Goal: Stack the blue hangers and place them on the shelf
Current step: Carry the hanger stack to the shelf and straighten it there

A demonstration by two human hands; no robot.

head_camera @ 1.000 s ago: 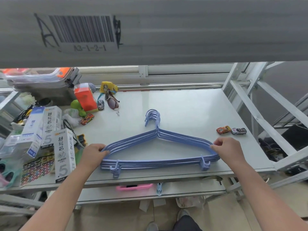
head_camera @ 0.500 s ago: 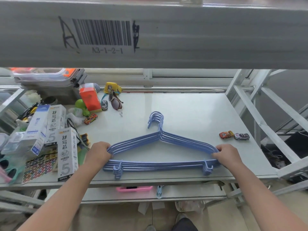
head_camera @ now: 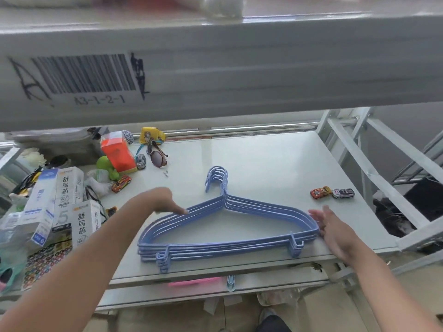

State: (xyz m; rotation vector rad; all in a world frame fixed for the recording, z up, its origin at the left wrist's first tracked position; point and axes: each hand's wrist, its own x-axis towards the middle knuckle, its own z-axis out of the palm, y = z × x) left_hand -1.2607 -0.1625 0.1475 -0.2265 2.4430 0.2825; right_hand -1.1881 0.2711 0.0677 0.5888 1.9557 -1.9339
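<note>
Both hands open beside blue hangers | white shelf | metal racking

The upper shelf beam carries a barcode label reading "A3-1-2-1"; white boxes show "舒写芯" and "5".

Toy cars, sunglasses, boxes

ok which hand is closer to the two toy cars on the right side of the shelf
Right. The right hand lies open at the right end of the blue hangers, just below and left of the toy cars. The left hand is far across the stack, touching its left shoulder.
</note>
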